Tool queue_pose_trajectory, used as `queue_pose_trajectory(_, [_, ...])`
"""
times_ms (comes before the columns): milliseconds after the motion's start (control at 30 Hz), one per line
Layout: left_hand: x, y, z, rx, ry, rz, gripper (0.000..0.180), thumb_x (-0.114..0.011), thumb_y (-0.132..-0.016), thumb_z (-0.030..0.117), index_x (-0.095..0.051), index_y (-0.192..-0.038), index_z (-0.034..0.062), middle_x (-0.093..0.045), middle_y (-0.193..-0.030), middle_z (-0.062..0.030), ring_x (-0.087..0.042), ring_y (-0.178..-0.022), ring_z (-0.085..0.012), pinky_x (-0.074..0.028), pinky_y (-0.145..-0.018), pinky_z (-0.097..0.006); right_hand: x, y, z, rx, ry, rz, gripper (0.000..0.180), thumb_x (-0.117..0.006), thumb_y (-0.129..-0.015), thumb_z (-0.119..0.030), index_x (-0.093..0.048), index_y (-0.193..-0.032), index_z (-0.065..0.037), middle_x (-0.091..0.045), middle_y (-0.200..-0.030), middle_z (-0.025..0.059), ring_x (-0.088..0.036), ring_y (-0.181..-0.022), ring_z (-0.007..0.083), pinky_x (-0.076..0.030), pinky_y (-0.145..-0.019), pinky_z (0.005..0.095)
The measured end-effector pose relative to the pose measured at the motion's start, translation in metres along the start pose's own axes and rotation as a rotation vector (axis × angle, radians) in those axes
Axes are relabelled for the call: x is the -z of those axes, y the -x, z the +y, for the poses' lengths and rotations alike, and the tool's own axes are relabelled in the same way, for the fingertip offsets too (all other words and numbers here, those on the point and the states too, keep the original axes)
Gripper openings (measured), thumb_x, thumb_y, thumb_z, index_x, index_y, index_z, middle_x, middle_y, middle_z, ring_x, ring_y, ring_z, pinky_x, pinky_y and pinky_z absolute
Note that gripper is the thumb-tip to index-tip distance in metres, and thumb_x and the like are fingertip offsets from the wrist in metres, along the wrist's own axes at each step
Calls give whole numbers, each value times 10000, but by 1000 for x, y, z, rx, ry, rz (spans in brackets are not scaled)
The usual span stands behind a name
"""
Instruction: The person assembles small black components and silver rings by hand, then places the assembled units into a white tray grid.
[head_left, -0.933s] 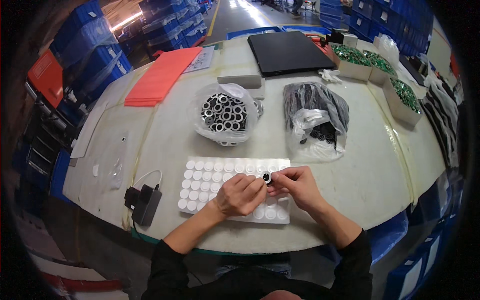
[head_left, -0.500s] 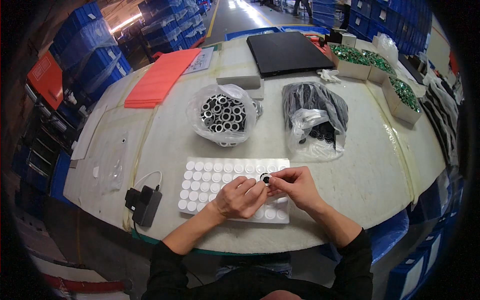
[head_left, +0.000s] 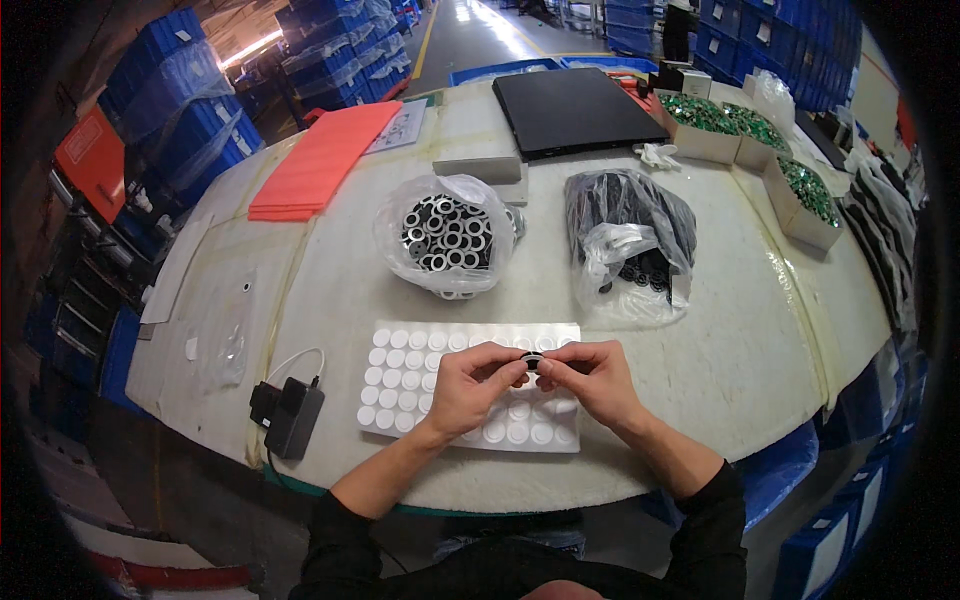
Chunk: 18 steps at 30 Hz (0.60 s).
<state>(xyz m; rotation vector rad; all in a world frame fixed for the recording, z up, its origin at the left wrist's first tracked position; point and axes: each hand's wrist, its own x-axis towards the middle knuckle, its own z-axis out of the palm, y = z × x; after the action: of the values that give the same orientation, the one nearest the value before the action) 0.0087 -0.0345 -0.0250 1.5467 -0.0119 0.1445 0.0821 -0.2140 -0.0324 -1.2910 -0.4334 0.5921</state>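
Observation:
A small black and silver ring (head_left: 532, 359) is pinched between the fingertips of both hands, tilted so that its edge partly shows. My left hand (head_left: 476, 384) grips its left side with thumb and forefinger. On its right side, my right hand (head_left: 593, 378) does the same. Below the hands lies a white tray (head_left: 372, 436) filled with rows of round white caps (head_left: 388, 377); my hands hide part of it. Beyond it, a clear plastic bag (head_left: 393, 258) stands open, full of black and silver rings (head_left: 452, 240). To its right lies a bag of black round parts (head_left: 640, 272).
A black power adapter (head_left: 294, 418) with a white cable sits left of the tray. Red-orange sheets (head_left: 325, 160), a flat black panel (head_left: 575, 108) and a grey bracket (head_left: 482, 172) lie farther back. Cartons of green parts (head_left: 808, 190) stand at the far right.
My left hand has shifted its hold, its fingers now straighter along the ring. The ring has tipped from facing up to nearly edge-on. The tray appears slightly lower in view.

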Motion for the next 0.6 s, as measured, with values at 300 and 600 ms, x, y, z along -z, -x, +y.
queue_pose_trajectory(300, [1,4,3,-22,-134,-84,143,-594,-881,48,-658,-973,-41,-663,-874,-79,-620,-749,-116,-501,-680,-227,6,3,-9,173,383,-69,114,-655,-825,-65,-666,-836,48,-667,-727,63,-621,-652,95,-502,-601,225])
queue_pose_trajectory(600, [-8,6,14,11,126,-96,153,-598,-851,-7,-647,-994,-32,-660,-942,-81,-624,-852,-134,-506,-804,-271,6,2,-3,98,236,-33,82,-676,-778,-35,-672,-799,45,-670,-705,69,-613,-634,85,-502,-588,224])
